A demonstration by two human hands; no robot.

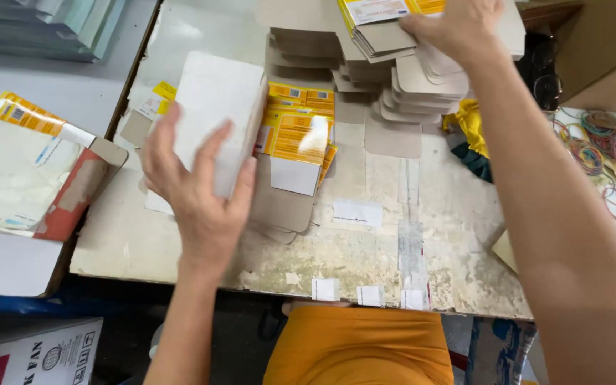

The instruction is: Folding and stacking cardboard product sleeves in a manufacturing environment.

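Squarely, folded carton [215, 117] (white) between left hand [197, 192] fingers [212, 153]

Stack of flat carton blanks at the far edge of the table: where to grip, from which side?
Judging by its pose, grip the stack of flat carton blanks at its near right corner, from above and the right, where the right hand already pinches it. The blanks fan out there, so separate edges show; the left side abuts more stacked card.

head cam | worn on the person's head | looks steeply down over both forearms at the table [180, 242] | close range | far table edge cut off | single view, nothing shared
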